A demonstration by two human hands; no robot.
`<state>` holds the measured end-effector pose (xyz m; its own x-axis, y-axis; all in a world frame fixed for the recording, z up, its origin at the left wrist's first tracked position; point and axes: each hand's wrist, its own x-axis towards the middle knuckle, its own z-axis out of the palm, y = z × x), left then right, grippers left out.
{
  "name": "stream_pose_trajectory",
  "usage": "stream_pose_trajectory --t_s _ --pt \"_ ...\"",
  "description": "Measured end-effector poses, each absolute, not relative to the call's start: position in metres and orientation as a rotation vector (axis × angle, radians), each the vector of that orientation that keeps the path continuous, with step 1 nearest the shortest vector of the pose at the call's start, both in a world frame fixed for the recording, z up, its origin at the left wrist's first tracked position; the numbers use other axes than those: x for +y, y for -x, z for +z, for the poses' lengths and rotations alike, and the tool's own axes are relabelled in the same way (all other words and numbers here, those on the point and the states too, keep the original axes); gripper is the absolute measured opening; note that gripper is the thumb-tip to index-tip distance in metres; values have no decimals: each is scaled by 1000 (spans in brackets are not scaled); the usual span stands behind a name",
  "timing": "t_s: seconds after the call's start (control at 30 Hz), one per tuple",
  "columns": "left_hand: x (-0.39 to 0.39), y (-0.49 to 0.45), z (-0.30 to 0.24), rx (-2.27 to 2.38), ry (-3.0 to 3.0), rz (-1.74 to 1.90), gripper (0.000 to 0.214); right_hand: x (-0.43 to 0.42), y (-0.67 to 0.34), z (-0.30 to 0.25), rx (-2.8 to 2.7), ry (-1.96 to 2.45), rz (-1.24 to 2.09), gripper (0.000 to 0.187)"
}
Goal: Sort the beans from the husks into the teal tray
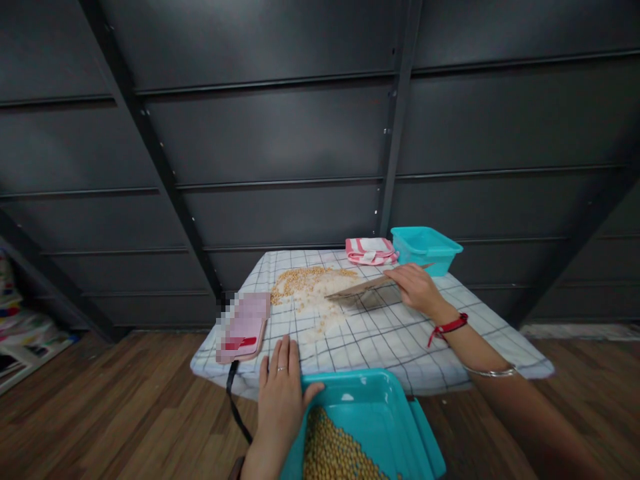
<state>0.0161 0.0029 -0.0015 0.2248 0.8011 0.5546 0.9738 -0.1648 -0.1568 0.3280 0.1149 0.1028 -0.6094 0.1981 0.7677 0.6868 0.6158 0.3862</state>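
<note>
Plainly, the right hand (414, 288) grips a thin, brownish sheet (359, 288), left hand (281, 390) outstretched.

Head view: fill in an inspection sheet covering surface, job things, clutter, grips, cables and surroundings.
Surface: checked cloth, creased, strewn with grains.
Job things: yellow grains and white grains loose, partly mixed; beans in the near tub.
Clutter: folded towel beside the far tub at the back; pink item, partly pixelated, at left.
Grips: right hand holds a thin board; left hand spread flat, thumb at the near tub's rim.
Cables: black cord below the pink item; cable or strap, cannot tell.
Surroundings: dark panelled wall, wood-look floor.
</note>
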Motion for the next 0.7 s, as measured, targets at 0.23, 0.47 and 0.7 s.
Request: stream_pose_trajectory --t_s 0.23,0.47,0.7 --pt "4 -18 -4 -1672 2055 -501 71 110 -324 101 -2188 632 -860 38" --pt "3 -16 -1 -1704 2078 -469 75 108 -313 99 -2205 536 -842 36" --pt "3 -16 0 -1719 2089 -470 71 109 -313 98 -2194 525 -884 39"
